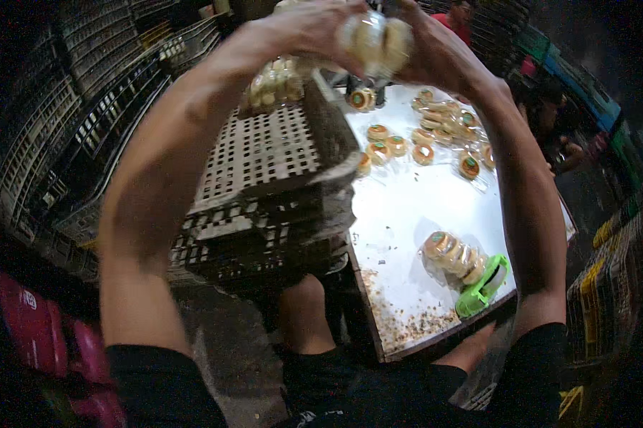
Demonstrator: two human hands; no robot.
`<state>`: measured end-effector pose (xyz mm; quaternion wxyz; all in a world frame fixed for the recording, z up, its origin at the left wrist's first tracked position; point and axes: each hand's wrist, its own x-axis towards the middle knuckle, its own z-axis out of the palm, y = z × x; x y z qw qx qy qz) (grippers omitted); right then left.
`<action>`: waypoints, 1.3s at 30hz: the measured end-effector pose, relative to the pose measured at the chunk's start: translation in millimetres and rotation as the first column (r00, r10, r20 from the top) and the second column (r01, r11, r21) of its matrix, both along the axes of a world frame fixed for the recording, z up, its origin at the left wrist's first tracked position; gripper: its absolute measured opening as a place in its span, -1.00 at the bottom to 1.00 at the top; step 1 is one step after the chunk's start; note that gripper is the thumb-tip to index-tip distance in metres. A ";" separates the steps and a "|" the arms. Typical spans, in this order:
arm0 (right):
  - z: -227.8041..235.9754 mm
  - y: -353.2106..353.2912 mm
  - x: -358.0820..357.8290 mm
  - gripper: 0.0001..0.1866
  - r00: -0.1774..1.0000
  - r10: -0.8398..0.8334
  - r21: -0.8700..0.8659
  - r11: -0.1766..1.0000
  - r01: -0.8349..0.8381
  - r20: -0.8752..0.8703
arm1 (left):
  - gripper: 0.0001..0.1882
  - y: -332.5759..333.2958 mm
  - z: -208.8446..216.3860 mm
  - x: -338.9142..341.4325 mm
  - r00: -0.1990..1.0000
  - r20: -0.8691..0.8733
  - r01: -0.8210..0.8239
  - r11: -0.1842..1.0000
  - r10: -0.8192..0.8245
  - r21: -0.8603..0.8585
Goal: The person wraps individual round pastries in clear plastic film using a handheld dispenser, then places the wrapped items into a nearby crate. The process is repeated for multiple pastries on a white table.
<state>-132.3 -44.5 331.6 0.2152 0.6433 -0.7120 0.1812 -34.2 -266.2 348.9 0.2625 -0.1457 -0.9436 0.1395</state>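
Note:
Both my arms reach far forward, raised to the top of the view. Between my left hand (pixel 311 30) and my right hand (pixel 436 53) is a clear plastic pack of round buns (pixel 376 44), blurred by motion. My fingers are closed about its two sides, partly cut off by the upper edge. Below and left of the pack stands a grey perforated crate (pixel 261 153), with more packed buns (pixel 275 82) at its far end. On the white table to the right, a wrapped row of buns (pixel 453 255) lies against a bright green tool (pixel 482 287) that looks like a tape dispenser.
Several single wrapped buns (pixel 396 146) and a heap of them (pixel 443 118) lie on the far part of the white table (pixel 421 207). Brown crumbs cover its near corner. Stacked crates (pixel 57 135) line the left. A person in red (pixel 458 20) is at the far right.

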 end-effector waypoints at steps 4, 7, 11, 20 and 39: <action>5.9 -114.7 20.3 0.18 0.946 0.143 0.019 0.989 -0.144 -0.290 | -0.02 -83.5 -21.1 57.3 0.936 0.132 -0.347 0.919 0.327 0.185; -51.1 -213.0 -31.4 0.40 0.969 0.178 0.087 0.982 -0.166 -0.171 | 0.04 -155.8 -65.6 30.7 0.926 0.264 -0.328 0.922 0.271 0.205; -88.2 -251.3 -30.4 0.46 0.997 0.074 0.466 0.882 -0.070 0.010 | 0.10 -199.4 -120.0 11.8 0.824 0.504 -0.448 0.841 0.257 0.303; -79.9 -165.3 -35.0 0.09 0.947 0.133 0.023 0.989 -0.146 0.293 | 0.35 -165.6 -186.6 74.9 0.811 0.499 -0.581 0.528 0.306 0.619; -303.2 310.2 -23.2 -0.10 0.542 -0.766 0.454 0.642 0.618 0.345 | 0.07 190.8 -64.9 -87.0 0.998 0.046 0.039 0.984 -0.047 0.172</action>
